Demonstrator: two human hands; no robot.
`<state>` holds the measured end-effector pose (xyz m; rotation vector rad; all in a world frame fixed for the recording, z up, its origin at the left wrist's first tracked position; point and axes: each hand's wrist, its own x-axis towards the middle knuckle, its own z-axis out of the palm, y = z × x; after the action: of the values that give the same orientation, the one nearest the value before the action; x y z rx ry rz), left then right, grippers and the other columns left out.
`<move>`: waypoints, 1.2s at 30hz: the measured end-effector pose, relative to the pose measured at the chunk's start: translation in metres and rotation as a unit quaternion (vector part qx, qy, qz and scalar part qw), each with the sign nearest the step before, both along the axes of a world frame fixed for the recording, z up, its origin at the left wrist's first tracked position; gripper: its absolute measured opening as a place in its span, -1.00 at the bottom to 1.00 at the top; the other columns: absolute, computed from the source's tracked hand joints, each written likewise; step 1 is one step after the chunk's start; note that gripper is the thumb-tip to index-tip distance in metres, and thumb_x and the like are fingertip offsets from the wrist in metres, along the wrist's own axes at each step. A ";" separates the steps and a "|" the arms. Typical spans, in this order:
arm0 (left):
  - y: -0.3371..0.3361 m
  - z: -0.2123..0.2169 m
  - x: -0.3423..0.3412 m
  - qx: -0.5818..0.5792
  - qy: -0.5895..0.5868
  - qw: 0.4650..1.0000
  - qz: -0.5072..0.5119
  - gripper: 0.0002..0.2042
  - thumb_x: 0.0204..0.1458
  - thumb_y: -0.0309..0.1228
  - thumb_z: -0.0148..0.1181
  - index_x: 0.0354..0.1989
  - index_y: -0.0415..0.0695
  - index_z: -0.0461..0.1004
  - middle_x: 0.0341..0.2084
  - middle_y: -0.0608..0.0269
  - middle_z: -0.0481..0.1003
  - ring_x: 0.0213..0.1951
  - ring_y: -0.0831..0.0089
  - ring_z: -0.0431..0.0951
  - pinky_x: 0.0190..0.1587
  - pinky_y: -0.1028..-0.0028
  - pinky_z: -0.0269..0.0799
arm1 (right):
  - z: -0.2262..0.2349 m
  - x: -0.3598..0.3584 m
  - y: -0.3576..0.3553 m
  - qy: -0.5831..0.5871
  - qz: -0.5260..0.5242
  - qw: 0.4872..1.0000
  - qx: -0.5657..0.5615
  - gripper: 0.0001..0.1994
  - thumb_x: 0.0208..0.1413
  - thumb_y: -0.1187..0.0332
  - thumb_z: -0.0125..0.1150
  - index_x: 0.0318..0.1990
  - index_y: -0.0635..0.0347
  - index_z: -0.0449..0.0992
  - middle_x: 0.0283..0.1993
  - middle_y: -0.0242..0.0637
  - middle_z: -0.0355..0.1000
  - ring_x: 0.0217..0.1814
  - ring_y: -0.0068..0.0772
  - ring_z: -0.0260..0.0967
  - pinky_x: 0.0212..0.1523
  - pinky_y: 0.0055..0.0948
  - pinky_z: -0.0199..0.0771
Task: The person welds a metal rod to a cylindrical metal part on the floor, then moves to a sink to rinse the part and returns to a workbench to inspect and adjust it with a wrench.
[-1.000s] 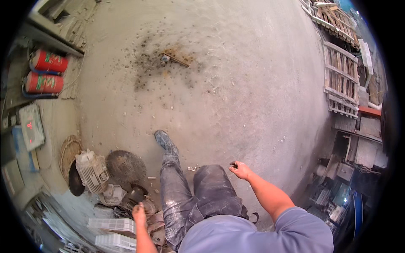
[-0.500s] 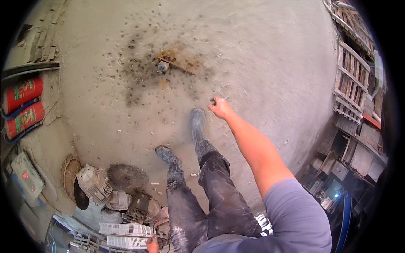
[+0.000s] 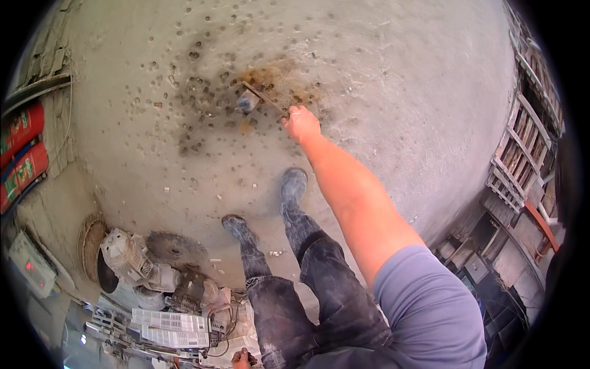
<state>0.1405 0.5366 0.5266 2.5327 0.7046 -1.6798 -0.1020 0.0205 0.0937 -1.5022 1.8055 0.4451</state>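
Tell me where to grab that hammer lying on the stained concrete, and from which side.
Probably by the free end of the wooden handle. The hammer lies flat, its grey head up-left and the handle slanting down-right toward the right hand, which reaches that end. Come from the handle side, from above, since it rests on the floor.

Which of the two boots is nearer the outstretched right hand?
The boot on the person's right, stepped forward just below the right hand; the other boot trails behind.
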 end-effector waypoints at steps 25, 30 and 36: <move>-0.174 0.075 0.046 -0.436 0.192 0.855 -0.205 -0.70 0.15 -0.25 0.29 -0.11 -0.22 0.47 -0.24 0.20 0.54 -0.22 0.47 0.53 -0.12 0.47 0.44 | 0.539 -0.047 0.286 -0.276 -0.129 0.913 -0.272 -0.68 -0.06 0.34 0.50 -0.38 0.25 0.39 -0.27 -0.07 0.52 -0.40 -0.09 0.47 -0.38 -0.27 0.49; -0.164 0.129 0.054 -0.514 0.217 0.796 -0.235 -0.59 0.06 -0.32 0.33 0.02 -0.26 0.41 -0.13 0.18 0.52 -0.10 0.44 0.51 0.01 0.45 0.43 | 0.610 -0.034 0.349 -0.244 -0.092 0.888 -0.378 -0.63 -0.15 0.43 0.54 -0.47 0.22 0.31 -0.17 0.02 0.51 -0.40 -0.06 0.48 -0.45 -0.27 0.50; -0.170 0.166 0.048 -0.600 0.222 0.709 -0.296 -0.32 -0.07 -0.36 0.37 0.26 -0.29 0.26 0.15 0.02 0.40 0.15 0.26 0.45 0.14 0.30 0.40 | 0.650 -0.029 0.392 -0.246 -0.097 0.876 -0.404 -0.63 -0.15 0.45 0.54 -0.48 0.23 0.30 -0.15 0.01 0.52 -0.43 -0.15 0.48 -0.45 -0.31 0.50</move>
<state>0.1884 0.3666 0.6930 1.3814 -1.0722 -1.8731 -0.1306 0.4122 0.7440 -1.7060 1.7531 -0.8364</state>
